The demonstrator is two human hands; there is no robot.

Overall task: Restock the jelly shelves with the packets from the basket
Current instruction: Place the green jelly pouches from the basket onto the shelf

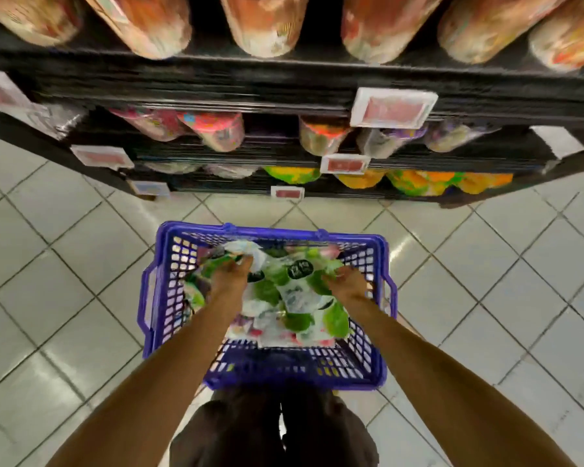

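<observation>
A purple plastic basket (380, 358) stands on the tiled floor below me, filled with green-and-white jelly packets (297, 298). Both my arms reach down into it. My left hand (231, 276) is curled over packets at the basket's far left, fingers closed on a packet's edge. My right hand (348, 283) presses on packets at the far right, its fingers buried among them, so its grip is unclear. The jelly shelves (284, 79) rise just beyond the basket, black, with rows of colourful jelly bags. The frame is blurred.
Price tags (391, 107) jut from the shelf edges. The lowest shelf holds yellow-green bags (425, 182). Pale floor tiles (64, 264) spread to both sides of the basket. My dark trousers (273, 433) are right behind the basket.
</observation>
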